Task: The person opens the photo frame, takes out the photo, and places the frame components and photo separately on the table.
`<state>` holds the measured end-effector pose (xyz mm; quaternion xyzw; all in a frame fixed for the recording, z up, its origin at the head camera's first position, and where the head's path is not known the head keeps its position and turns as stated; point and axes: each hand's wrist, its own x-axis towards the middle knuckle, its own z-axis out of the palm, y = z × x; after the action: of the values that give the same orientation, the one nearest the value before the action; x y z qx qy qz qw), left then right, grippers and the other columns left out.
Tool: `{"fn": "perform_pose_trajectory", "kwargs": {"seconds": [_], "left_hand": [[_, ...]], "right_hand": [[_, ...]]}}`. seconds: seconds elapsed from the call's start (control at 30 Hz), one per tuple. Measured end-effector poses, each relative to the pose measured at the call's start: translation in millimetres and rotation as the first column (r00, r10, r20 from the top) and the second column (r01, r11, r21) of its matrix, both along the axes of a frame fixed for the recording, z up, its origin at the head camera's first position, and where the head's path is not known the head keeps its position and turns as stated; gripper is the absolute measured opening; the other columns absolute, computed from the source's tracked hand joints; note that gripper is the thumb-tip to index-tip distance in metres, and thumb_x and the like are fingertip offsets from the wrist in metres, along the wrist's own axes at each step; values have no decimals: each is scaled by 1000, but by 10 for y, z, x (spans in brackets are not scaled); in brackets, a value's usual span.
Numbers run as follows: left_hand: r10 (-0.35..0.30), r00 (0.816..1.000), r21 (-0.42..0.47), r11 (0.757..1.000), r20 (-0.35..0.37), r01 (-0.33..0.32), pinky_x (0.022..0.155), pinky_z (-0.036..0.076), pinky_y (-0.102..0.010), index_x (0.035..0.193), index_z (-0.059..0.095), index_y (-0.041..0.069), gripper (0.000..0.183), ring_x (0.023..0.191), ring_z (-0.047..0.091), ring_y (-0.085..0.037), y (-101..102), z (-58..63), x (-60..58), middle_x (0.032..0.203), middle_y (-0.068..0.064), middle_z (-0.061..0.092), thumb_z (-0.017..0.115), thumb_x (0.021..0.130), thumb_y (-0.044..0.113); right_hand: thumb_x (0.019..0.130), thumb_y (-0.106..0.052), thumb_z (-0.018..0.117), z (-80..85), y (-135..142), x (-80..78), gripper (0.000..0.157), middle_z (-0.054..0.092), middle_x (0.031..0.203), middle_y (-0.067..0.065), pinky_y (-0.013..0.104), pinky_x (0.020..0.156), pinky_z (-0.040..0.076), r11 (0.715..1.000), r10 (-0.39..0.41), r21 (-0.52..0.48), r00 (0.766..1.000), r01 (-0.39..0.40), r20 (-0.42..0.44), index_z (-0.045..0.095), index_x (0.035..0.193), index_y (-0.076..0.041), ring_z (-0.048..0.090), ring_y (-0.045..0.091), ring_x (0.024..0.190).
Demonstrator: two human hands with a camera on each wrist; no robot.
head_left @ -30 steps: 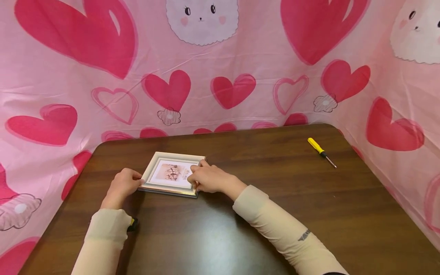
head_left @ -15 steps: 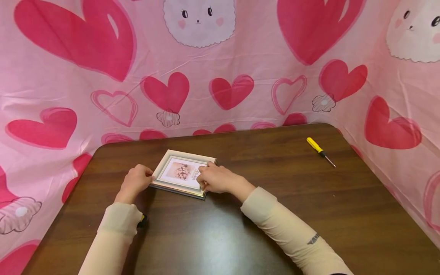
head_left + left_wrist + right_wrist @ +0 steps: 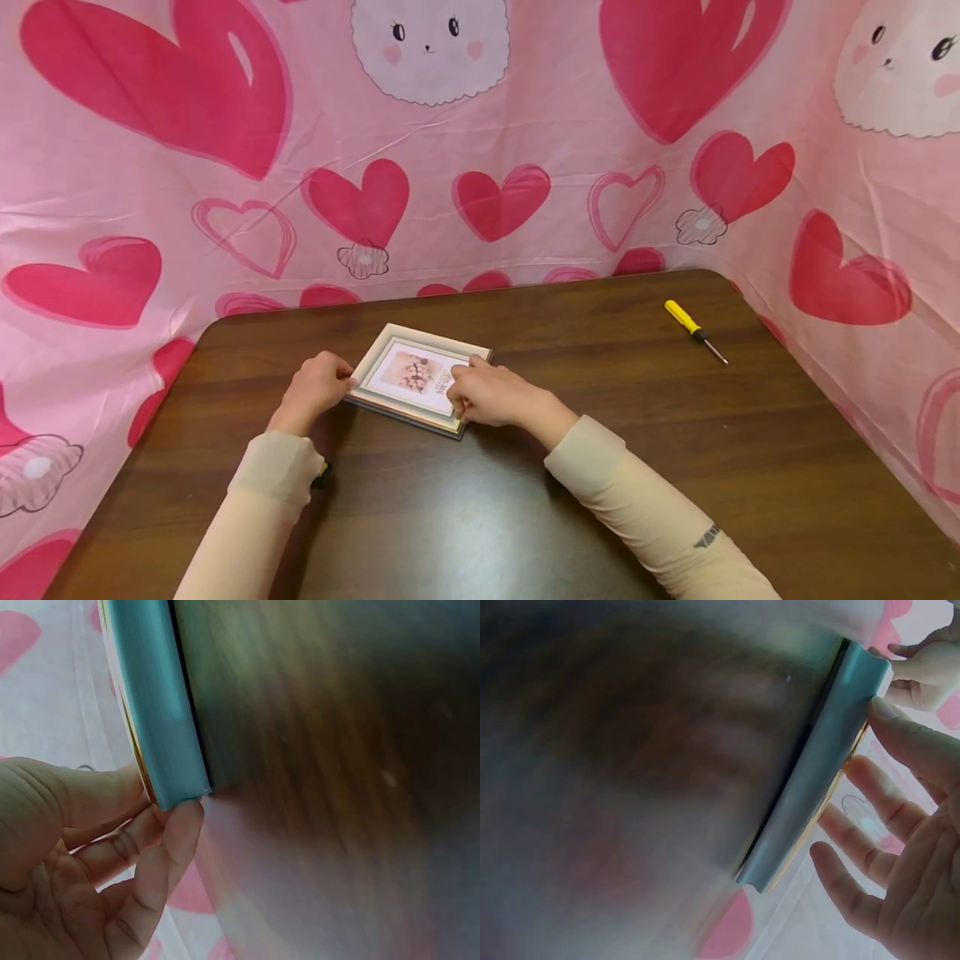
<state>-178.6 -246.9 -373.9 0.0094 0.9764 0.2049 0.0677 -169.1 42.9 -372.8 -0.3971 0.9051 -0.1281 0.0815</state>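
— What takes up the most room?
— A pink cloth (image 3: 510, 125) printed with hearts hangs behind, and in front of it stands a brown, wood-grained table (image 3: 562, 500).
— And the arms?
— A pale left sleeve (image 3: 247, 508) and a matching right sleeve (image 3: 637, 496) reach in from the person's side.
— Are the hands free?
— No, both are busy. The left hand (image 3: 315, 385) pinches a corner of the picture frame (image 3: 405, 407), thumb on one side, fingertips against the edge. The right hand (image 3: 495, 393) grips the other end: thumb on the edge near a corner, forefinger at the gold-lined rim, remaining fingers loosely bent and a little spread, as the right wrist view shows.
— So where exactly is the frame?
— Between the two hands, touching both, face up and left of the table's middle. I can't tell whether its underside rests fully on the wood.
— How is it turned?
— Its long axis runs left to right on a slant, the right end closer to the person. The print (image 3: 412, 372) sits sideways: flowers toward the left hand, lettering toward the right.
— Anything smaller?
— A yellow-handled screwdriver (image 3: 696, 332) lies well apart at the far right, tip toward the person and rightward. A small yellow-and-black thing (image 3: 322, 477) peeks out beside the left sleeve, mostly hidden.
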Motion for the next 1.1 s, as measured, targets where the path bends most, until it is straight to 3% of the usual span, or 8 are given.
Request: {"fn": "perform_pose_trajectory", "kwargs": {"seconds": [0.23,0.43,0.57,0.7,0.87,1.1], "left_hand": [[-25,1000,4,1000,3,25,79,53,-48,109,72,-4,24,82,59,-29,149,0,-116,102,-21,71,64,91,10],[-12,1000,-7,1000,-9,12,76,53,-47,109,73,-1,24,81,59,-29,245,27,-135,102,-20,71,62,92,12],[64,994,11,998,-84,-63,73,54,-47,107,73,1,25,82,60,-30,278,67,-22,104,-20,71,58,94,16],[169,977,67,985,-131,-162,62,52,-42,103,73,2,27,76,60,-29,310,131,153,98,-18,72,57,96,23],[222,974,88,972,-47,-218,56,45,-34,94,74,4,33,70,56,-26,383,144,306,84,-13,69,59,97,33],[255,966,95,962,26,-257,52,39,-32,74,68,9,38,67,52,-24,472,-13,371,72,-7,59,62,94,41]], "right_hand": [[83,-17,78,24,116,42,20,54,81,-8,31,58,39,1000,-25,-19,1000,24,-9,68,68,-26,46,16,83],[85,-18,77,93,194,-12,14,57,84,-7,29,64,43,1000,18,4,1000,-18,20,71,74,-23,49,15,85],[91,-19,72,174,293,-142,6,61,85,-4,30,72,47,1000,26,14,1000,-27,2,75,85,-18,53,15,84],[93,-19,69,266,387,-325,7,66,92,0,35,83,50,999,-53,-14,998,52,-20,75,94,-15,56,18,89],[95,-20,67,292,463,-577,15,68,101,4,39,88,52,988,-146,-39,989,147,24,73,106,-11,59,21,94],[96,-22,65,139,432,-795,29,69,109,9,41,93,53,975,-218,0,964,221,152,68,121,-6,62,22,97]]}}
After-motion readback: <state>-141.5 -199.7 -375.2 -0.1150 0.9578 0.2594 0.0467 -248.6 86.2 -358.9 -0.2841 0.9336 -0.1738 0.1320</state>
